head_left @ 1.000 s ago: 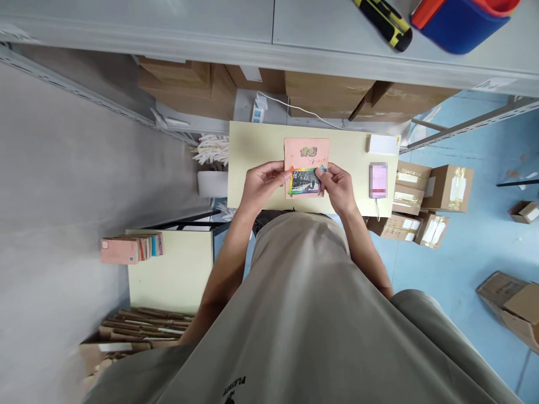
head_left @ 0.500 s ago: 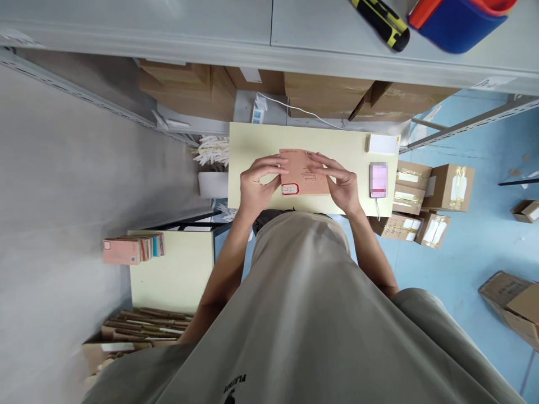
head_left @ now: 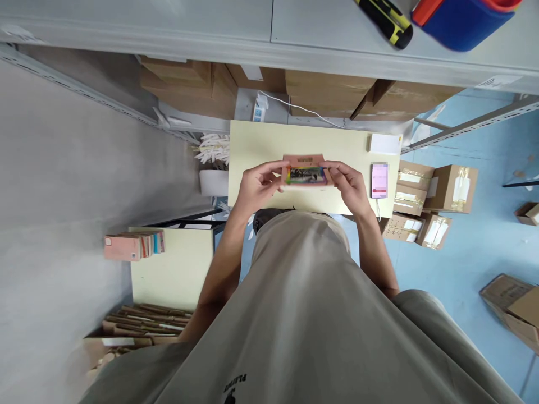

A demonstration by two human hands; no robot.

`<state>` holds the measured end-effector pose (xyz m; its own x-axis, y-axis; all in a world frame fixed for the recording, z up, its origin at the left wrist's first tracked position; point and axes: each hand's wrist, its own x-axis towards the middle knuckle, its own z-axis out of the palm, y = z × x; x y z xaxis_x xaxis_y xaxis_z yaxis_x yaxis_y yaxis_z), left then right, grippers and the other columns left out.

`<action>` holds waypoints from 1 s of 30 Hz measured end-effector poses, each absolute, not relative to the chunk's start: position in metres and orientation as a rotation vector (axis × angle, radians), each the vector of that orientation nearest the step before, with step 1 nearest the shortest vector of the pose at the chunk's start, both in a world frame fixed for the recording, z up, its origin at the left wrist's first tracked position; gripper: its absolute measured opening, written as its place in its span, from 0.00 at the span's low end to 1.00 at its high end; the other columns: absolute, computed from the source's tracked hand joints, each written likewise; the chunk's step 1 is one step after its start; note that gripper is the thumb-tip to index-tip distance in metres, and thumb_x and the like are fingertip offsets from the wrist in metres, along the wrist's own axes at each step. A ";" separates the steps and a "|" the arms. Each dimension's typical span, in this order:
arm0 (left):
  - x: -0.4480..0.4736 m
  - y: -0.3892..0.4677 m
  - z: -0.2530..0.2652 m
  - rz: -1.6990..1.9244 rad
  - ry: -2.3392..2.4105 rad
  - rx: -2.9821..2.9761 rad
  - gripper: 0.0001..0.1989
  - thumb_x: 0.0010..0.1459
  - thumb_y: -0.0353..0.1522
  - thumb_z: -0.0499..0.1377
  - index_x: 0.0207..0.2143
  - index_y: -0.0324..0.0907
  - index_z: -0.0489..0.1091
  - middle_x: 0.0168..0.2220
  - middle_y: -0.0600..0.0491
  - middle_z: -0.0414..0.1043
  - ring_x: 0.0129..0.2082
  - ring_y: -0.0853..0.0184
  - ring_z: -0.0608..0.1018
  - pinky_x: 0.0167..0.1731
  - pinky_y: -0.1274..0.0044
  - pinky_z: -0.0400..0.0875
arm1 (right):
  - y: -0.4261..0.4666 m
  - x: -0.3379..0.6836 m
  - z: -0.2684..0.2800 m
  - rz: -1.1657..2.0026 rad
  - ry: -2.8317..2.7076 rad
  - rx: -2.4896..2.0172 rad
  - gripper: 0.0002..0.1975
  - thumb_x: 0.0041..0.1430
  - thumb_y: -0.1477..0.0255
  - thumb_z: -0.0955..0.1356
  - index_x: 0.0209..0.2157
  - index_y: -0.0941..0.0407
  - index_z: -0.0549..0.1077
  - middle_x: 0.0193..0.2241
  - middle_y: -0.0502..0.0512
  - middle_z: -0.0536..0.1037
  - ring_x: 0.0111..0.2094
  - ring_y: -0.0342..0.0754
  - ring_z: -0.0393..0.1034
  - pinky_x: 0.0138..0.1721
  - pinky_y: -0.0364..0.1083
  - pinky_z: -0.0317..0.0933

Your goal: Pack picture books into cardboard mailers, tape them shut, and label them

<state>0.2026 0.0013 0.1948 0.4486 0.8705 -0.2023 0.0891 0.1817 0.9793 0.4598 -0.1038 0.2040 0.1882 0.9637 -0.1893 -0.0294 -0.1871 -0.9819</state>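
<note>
The blurred pink booklet [head_left: 306,175] has flipped over, seemingly pinched by left hand [head_left: 257,186] and right hand [head_left: 350,184], fingers [head_left: 273,166] nearly closed.

1. Booklet [head_left: 305,175] between left hand [head_left: 257,186] and right hand [head_left: 350,186], over bench [head_left: 256,143].
2. Phone [head_left: 379,180] on bench, right; flat box [head_left: 384,143] behind it.
3. Cartons [head_left: 447,188] right of bench.
4. Book stack [head_left: 122,248] on side bench [head_left: 172,280], left.

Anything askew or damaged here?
Nothing plainly spilled or broken. The book stack on the side table seems to jut past its left edge, so it looks precarious; viewing angle may exaggerate that. The pink booklet held between left hand and right hand is blurred, so small damage can't be ruled out.
</note>
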 end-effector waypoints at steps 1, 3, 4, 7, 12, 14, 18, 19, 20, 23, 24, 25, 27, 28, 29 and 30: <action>0.204 0.001 0.195 0.692 0.990 1.276 0.30 0.59 0.58 0.80 0.44 0.41 0.88 0.30 0.49 0.83 0.23 0.68 0.79 0.24 0.75 0.73 | -0.103 0.460 0.206 1.246 -0.940 -1.408 0.33 0.69 0.34 0.76 0.51 0.50 0.87 0.42 0.57 0.92 0.41 0.55 0.88 0.45 0.54 0.86; 0.208 -0.001 0.196 0.695 1.025 1.269 0.32 0.61 0.62 0.78 0.36 0.41 0.85 0.26 0.51 0.80 0.18 0.70 0.75 0.20 0.75 0.69 | -0.100 0.458 0.207 1.293 -0.901 -1.401 0.33 0.67 0.34 0.78 0.44 0.52 0.85 0.35 0.58 0.91 0.34 0.53 0.87 0.38 0.52 0.84; 0.211 -0.002 0.196 0.699 1.037 1.266 0.33 0.62 0.64 0.76 0.34 0.42 0.83 0.24 0.52 0.79 0.16 0.71 0.72 0.19 0.76 0.67 | -0.099 0.456 0.207 1.296 -0.883 -1.410 0.33 0.67 0.34 0.78 0.40 0.53 0.83 0.33 0.58 0.91 0.31 0.52 0.85 0.34 0.51 0.82; 0.217 -0.006 0.194 0.711 1.039 1.257 0.35 0.63 0.67 0.73 0.32 0.43 0.82 0.22 0.53 0.78 0.16 0.71 0.72 0.18 0.76 0.66 | -0.096 0.451 0.205 1.285 -0.850 -1.429 0.34 0.66 0.33 0.77 0.36 0.52 0.80 0.29 0.58 0.89 0.27 0.50 0.83 0.29 0.49 0.78; 0.215 -0.004 0.191 0.763 1.072 1.247 0.37 0.68 0.68 0.68 0.34 0.42 0.83 0.28 0.47 0.84 0.19 0.70 0.76 0.21 0.75 0.68 | -0.097 0.452 0.196 1.291 -0.838 -1.375 0.34 0.69 0.32 0.75 0.41 0.51 0.80 0.32 0.54 0.87 0.31 0.49 0.83 0.37 0.51 0.81; 0.212 -0.002 0.192 0.778 1.090 1.303 0.37 0.72 0.67 0.65 0.37 0.41 0.85 0.31 0.47 0.86 0.19 0.71 0.76 0.21 0.75 0.67 | -0.096 0.453 0.188 1.290 -0.836 -1.371 0.34 0.70 0.31 0.73 0.43 0.50 0.81 0.32 0.51 0.85 0.33 0.49 0.81 0.40 0.51 0.80; 0.215 -0.008 0.196 0.868 1.063 1.618 0.24 0.74 0.56 0.70 0.47 0.44 0.87 0.44 0.49 0.89 0.24 0.73 0.78 0.26 0.77 0.71 | -0.088 0.450 0.160 1.312 -0.783 -1.327 0.33 0.60 0.36 0.83 0.45 0.48 0.77 0.29 0.45 0.80 0.32 0.46 0.76 0.41 0.48 0.76; 0.218 -0.013 0.198 0.903 1.056 1.723 0.19 0.76 0.51 0.70 0.48 0.45 0.86 0.46 0.50 0.89 0.26 0.73 0.80 0.28 0.78 0.73 | -0.085 0.446 0.152 1.327 -0.735 -1.302 0.34 0.56 0.37 0.85 0.44 0.48 0.75 0.29 0.44 0.80 0.32 0.46 0.76 0.42 0.48 0.77; 0.222 -0.018 0.200 0.927 1.047 1.835 0.14 0.78 0.47 0.69 0.48 0.46 0.86 0.47 0.51 0.89 0.29 0.72 0.81 0.31 0.78 0.76 | -0.082 0.442 0.145 1.345 -0.681 -1.274 0.35 0.54 0.38 0.86 0.43 0.47 0.74 0.30 0.44 0.82 0.33 0.46 0.76 0.44 0.49 0.77; 0.238 -0.040 0.207 0.881 0.984 2.195 0.07 0.80 0.32 0.65 0.48 0.49 0.84 0.46 0.53 0.89 0.38 0.69 0.88 0.39 0.77 0.81 | -0.074 0.428 0.130 1.443 -0.590 -1.170 0.36 0.50 0.38 0.87 0.41 0.47 0.74 0.35 0.50 0.86 0.41 0.52 0.82 0.49 0.53 0.80; 0.243 -0.046 0.209 0.838 0.952 2.302 0.09 0.79 0.29 0.64 0.48 0.50 0.84 0.47 0.54 0.89 0.40 0.68 0.89 0.41 0.76 0.81 | -0.073 0.424 0.127 1.481 -0.585 -1.133 0.34 0.50 0.39 0.87 0.40 0.48 0.76 0.37 0.52 0.87 0.45 0.55 0.84 0.50 0.54 0.81; 0.248 -0.052 0.211 0.798 0.925 2.389 0.12 0.78 0.26 0.63 0.49 0.51 0.84 0.48 0.55 0.89 0.41 0.68 0.90 0.40 0.76 0.82 | -0.072 0.421 0.126 1.514 -0.585 -1.102 0.33 0.50 0.40 0.87 0.40 0.49 0.78 0.39 0.55 0.88 0.49 0.58 0.85 0.50 0.55 0.82; 0.255 -0.059 0.214 0.745 0.911 2.483 0.15 0.78 0.24 0.62 0.52 0.52 0.84 0.48 0.55 0.90 0.40 0.67 0.90 0.39 0.75 0.81 | -0.073 0.417 0.126 1.547 -0.575 -1.077 0.29 0.51 0.44 0.86 0.40 0.50 0.81 0.42 0.58 0.89 0.52 0.61 0.85 0.50 0.56 0.82; 0.257 -0.059 0.215 0.731 0.923 2.484 0.16 0.78 0.24 0.61 0.54 0.53 0.85 0.48 0.55 0.90 0.40 0.66 0.90 0.38 0.75 0.81 | -0.073 0.418 0.125 1.546 -0.567 -1.083 0.28 0.52 0.44 0.86 0.40 0.50 0.82 0.42 0.58 0.89 0.52 0.61 0.85 0.50 0.56 0.82; 0.258 -0.058 0.215 0.724 0.943 2.456 0.15 0.79 0.26 0.61 0.56 0.53 0.85 0.49 0.54 0.91 0.41 0.66 0.90 0.38 0.75 0.81 | -0.073 0.419 0.124 1.538 -0.561 -1.098 0.27 0.53 0.44 0.86 0.39 0.50 0.82 0.42 0.58 0.89 0.51 0.61 0.85 0.50 0.56 0.82; 0.258 -0.054 0.213 0.721 0.963 2.402 0.15 0.80 0.29 0.61 0.58 0.53 0.85 0.49 0.53 0.91 0.41 0.65 0.91 0.40 0.75 0.82 | -0.073 0.422 0.122 1.525 -0.557 -1.116 0.27 0.53 0.44 0.86 0.39 0.49 0.82 0.41 0.57 0.89 0.50 0.60 0.85 0.51 0.56 0.82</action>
